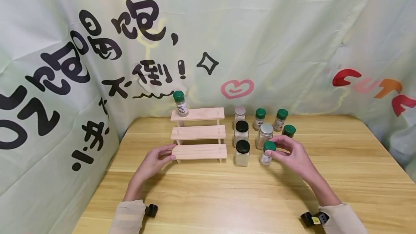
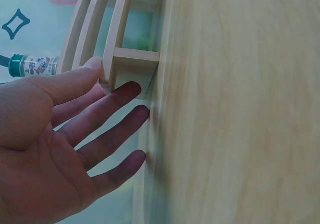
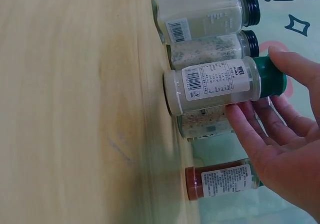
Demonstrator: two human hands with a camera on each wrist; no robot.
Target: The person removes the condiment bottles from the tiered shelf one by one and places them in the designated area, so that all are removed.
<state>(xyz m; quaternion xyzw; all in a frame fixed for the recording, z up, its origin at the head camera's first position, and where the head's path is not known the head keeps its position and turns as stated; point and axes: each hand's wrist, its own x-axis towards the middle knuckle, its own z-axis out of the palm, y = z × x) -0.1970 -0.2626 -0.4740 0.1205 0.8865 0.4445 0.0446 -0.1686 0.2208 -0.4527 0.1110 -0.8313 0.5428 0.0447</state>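
Note:
My right hand (image 1: 290,152) holds a small clear spice jar (image 3: 215,88) by its green cap, thumb on one side and fingers on the other. The jar stands upright at the front of a cluster of jars, its white barcode label showing in the right wrist view. At the left end of a three-step wooden shelf (image 1: 199,151), my left hand (image 1: 155,160) grips the lowest board with thumb and index finger. The other fingers (image 2: 117,139) spread out beside the shelf leg. On the top step's left end stands another green-capped jar (image 1: 180,104).
Two black-capped jars (image 1: 242,154) stand right of the shelf. Behind the held jar is a silver-lidded jar (image 1: 264,136), with another silver-lidded one (image 1: 239,116) farther back. Several green-capped jars (image 1: 280,121) stand at the back right. A printed curtain (image 1: 292,46) borders the wooden table (image 1: 211,198).

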